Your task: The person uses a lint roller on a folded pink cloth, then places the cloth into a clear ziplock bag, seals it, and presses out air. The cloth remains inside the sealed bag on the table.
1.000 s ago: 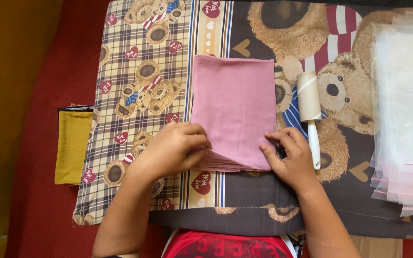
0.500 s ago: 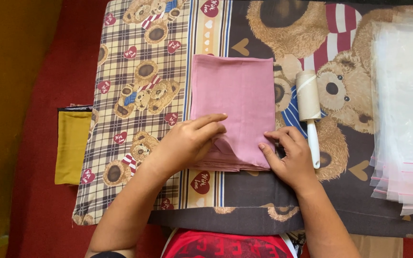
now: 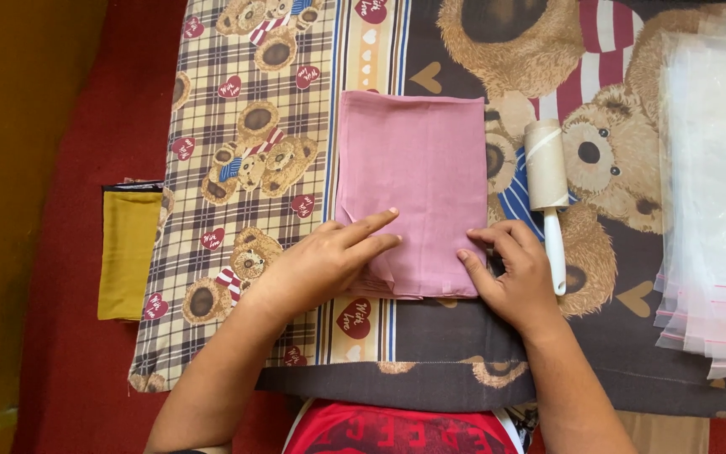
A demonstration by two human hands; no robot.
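Folded pink cloth [image 3: 413, 189] lies flat under both hands, left hand [image 3: 321, 265] fingers spread pressing its near-left edge, right hand [image 3: 518, 273] open at the near-right corner; soft, light, likely slippery, best taken by folded edges.

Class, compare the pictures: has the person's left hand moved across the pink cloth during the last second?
Yes. The left hand has slid rightward over the folded pink cloth, towards the lint roller, which lies where it was.

This looks like a home. A teddy-bear print blanket [image 3: 245, 168] is spread over a red carpet [image 3: 86, 252]. A lint roller [image 3: 548, 193] and clear plastic bags [image 3: 716, 210] lie on the blanket.
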